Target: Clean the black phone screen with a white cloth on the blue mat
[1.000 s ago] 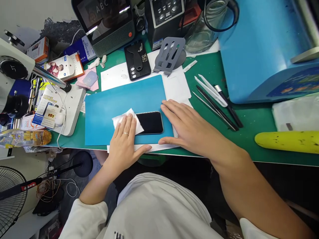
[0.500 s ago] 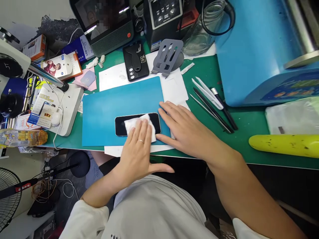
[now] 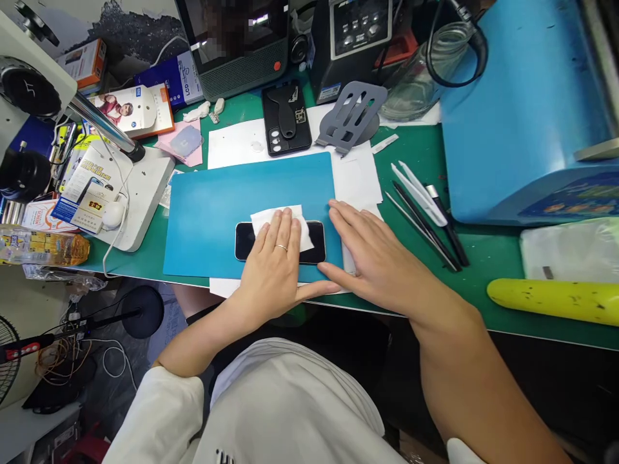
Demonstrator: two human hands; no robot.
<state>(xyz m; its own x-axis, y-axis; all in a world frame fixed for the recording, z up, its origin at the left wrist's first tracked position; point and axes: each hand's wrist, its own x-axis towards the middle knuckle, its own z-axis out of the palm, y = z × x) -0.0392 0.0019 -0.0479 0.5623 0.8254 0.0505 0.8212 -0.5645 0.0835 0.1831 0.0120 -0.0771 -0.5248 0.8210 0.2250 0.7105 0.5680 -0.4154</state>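
A phone (image 3: 316, 241) with a dark screen lies face up on the blue mat (image 3: 207, 212), near the table's front edge. Across its middle is a white wipe (image 3: 306, 237), partly off the phone's far edge. My left hand (image 3: 271, 270), with a ring on one finger, presses the wipe down with flat, straight fingers, thumb stretched out to the right. My right hand (image 3: 372, 258) rests at the phone's right end and the mat's right edge, fingers extended and thumb apart. What lies under the right palm is partly hidden; a white edge shows there.
Right of my right hand lie tweezers and pen-like tools (image 3: 425, 216). A yellow bar (image 3: 551, 299) and a blue machine (image 3: 512, 129) stand farther right. Behind the mat are a black phone case (image 3: 302, 135) and a grey stand (image 3: 355, 116); a white microscope base (image 3: 140, 200) is at left.
My left hand and the wipe have shifted toward the phone's far edge, and the wipe now overhangs it. My right hand stays at the phone's right end. The whole view has shifted slightly.
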